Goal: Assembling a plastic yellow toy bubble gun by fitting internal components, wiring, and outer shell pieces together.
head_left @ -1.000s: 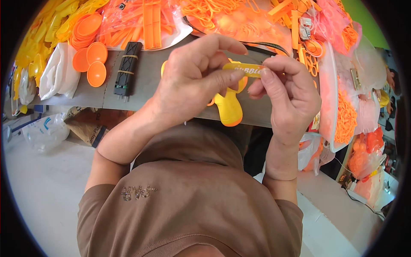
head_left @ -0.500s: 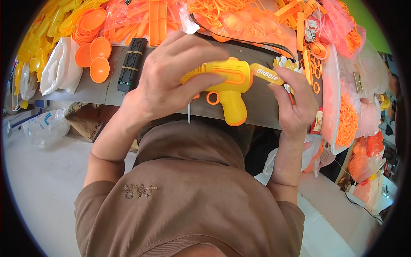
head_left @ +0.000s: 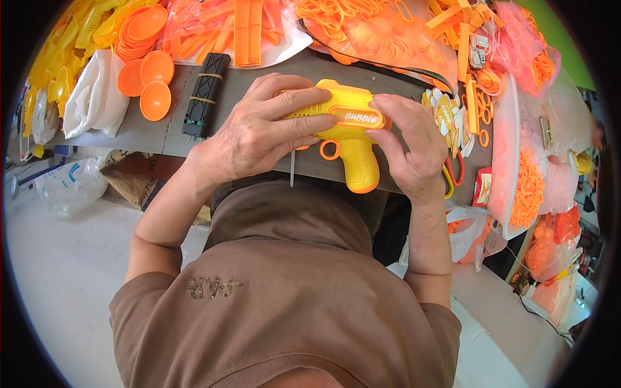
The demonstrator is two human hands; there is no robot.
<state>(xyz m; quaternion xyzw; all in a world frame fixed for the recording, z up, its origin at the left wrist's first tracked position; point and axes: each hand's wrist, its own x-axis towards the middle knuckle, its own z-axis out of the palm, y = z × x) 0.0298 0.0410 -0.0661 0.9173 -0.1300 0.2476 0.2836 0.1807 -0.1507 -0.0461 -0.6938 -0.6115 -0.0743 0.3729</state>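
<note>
A yellow toy bubble gun (head_left: pixel 360 169) with an orange ring trigger (head_left: pixel 330 150) is held above the table edge, grip pointing down. My left hand (head_left: pixel 249 126) wraps round its front part, covering much of it. An oval yellow label (head_left: pixel 362 118) with white lettering lies in the orange-rimmed recess on the gun's side, my left fingertips at its left end. My right hand (head_left: pixel 414 145) grips the gun's rear, finger above and thumb below the label's right end. A thin white strip (head_left: pixel 292 169) hangs below my left hand.
More labels (head_left: pixel 447 116) lie in a pile on the right, near red-and-yellow scissors (head_left: pixel 455 173). A black part with rubber bands (head_left: pixel 206 97) and orange cups (head_left: pixel 155 100) are on the left. Bagged orange parts (head_left: pixel 381 45) line the back; a white-rimmed tray (head_left: pixel 508 168) stands at right.
The label has moved left from my right fingers' pinch beside the gun into its side recess. My right hand has come onto the gun's rear; my left fingers have lowered onto its side.
</note>
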